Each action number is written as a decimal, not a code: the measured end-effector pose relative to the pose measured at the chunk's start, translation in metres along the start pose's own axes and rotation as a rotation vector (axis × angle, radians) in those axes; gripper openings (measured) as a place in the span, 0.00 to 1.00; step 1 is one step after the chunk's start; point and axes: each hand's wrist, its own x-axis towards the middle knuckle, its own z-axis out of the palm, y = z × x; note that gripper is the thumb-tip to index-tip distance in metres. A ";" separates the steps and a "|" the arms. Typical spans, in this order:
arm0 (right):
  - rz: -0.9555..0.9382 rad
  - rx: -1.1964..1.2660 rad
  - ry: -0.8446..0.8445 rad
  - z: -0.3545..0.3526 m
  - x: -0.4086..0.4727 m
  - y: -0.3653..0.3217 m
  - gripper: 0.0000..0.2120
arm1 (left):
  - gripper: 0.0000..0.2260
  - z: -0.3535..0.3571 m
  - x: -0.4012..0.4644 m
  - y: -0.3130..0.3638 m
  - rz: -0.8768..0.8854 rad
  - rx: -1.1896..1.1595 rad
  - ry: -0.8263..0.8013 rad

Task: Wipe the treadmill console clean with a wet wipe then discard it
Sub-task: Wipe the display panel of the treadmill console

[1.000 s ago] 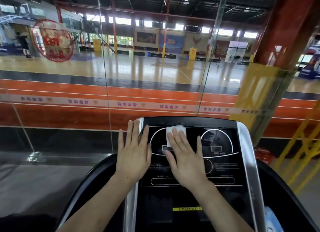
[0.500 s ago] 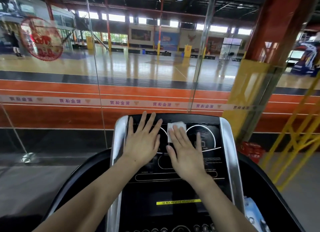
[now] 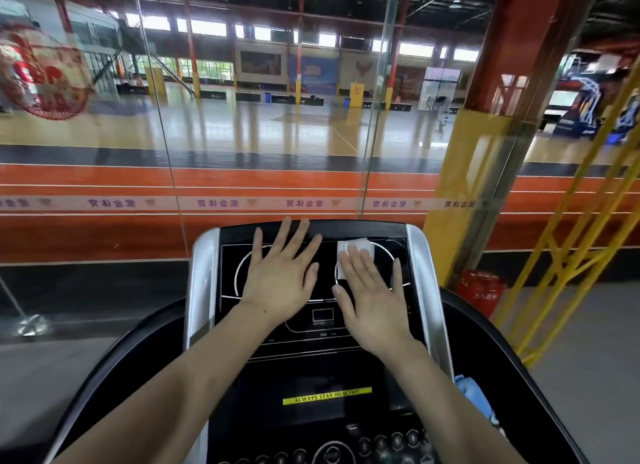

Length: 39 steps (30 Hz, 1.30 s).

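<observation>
Sliding rightward across the treadmill console (image 3: pixel 311 366), the right hand (image 3: pixel 372 297) now presses the wet wipe (image 3: pixel 356 252) flat over the console's right-hand dial ring, having left the middle of the panel a second ago. Its fingers lie straight, pinning rather than gripping. The left hand (image 3: pixel 280 276) has shifted onto the console's left ring, spread flat, holding nothing. The console's lower button row looks unwiped, though blur makes that uncertain.
</observation>
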 end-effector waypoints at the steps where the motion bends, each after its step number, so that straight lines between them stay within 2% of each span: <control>1: 0.005 -0.020 0.007 -0.002 0.002 0.008 0.32 | 0.29 0.000 0.000 0.000 -0.001 0.000 0.003; 8: 0.160 -0.127 0.030 -0.018 -0.005 0.051 0.36 | 0.29 0.000 0.000 -0.001 0.008 0.014 0.005; 19: 0.169 -0.217 0.021 -0.024 0.001 0.043 0.39 | 0.30 -0.002 0.000 0.002 0.003 0.043 -0.008; 30: 0.187 -0.176 -0.015 -0.032 0.009 0.040 0.42 | 0.31 0.001 0.001 -0.002 0.019 0.046 -0.027; 39: 0.164 -0.069 0.063 -0.012 -0.032 0.050 0.33 | 0.28 0.000 0.001 -0.006 0.039 0.018 -0.036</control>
